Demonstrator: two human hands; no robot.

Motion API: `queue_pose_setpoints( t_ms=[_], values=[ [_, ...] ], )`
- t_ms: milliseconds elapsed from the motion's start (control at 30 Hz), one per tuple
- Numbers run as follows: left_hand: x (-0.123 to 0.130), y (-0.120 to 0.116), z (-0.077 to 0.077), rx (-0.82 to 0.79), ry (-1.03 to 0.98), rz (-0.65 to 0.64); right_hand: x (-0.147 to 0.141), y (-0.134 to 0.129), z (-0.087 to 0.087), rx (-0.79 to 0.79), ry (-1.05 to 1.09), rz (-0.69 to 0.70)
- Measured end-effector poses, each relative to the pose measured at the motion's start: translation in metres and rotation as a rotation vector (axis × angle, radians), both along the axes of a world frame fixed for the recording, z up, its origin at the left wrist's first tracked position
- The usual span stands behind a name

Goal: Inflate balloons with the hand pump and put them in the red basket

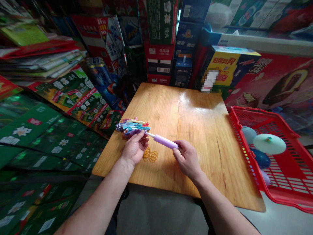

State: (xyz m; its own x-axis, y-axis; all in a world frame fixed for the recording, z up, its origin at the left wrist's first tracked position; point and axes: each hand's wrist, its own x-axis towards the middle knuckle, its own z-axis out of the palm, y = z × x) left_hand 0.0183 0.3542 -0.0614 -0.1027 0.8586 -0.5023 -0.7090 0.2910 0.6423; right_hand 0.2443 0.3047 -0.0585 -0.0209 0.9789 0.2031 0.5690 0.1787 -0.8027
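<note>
Over the middle of the wooden tabletop (195,124), the head view looks down on both hands close together. The left hand (134,147) is curled shut around the neck of a bunch of limp multicoloured balloons (132,126), right where the white nozzle (149,134) of a lilac hand pump (163,141) enters the bunch. The fingers hide whether a balloon is seated on that nozzle. The right hand (187,159) pinches the rear end of the pump barrel between thumb and fingers, holding the pump level just above the tabletop. Neither hand is spread; together they hold pump and balloons in one line.

Just below the left hand, loose orange rubber bands (149,155) lie on the tabletop, untouched. Right of the tabletop sits a red plastic basket (242,120) holding inflated balloons (269,143). Left of the tabletop and behind it, printed cartons (36,130) are stacked and leaning.
</note>
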Motion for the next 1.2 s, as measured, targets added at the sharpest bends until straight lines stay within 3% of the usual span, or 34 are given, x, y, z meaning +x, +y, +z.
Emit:
queue_pose_setpoints(
  t_ms=[700, 1000, 1200],
  values=[
    [0.0008, -0.0061, -0.0011, 0.039, 0.054, -0.077, -0.0062, 0.0008, 0.0, 0.09, 0.051, 0.001],
    [-0.0009, -0.0062, -0.0046, 0.039, 0.027, -0.089, -0.0025, -0.0012, -0.0026, -0.103, 0.153, 0.005],
    [-0.0008, -0.0058, -0.0049, 0.04, 0.04, -0.096, -0.0057, -0.0005, -0.0003, -0.045, 0.159, -0.034]
  ],
)
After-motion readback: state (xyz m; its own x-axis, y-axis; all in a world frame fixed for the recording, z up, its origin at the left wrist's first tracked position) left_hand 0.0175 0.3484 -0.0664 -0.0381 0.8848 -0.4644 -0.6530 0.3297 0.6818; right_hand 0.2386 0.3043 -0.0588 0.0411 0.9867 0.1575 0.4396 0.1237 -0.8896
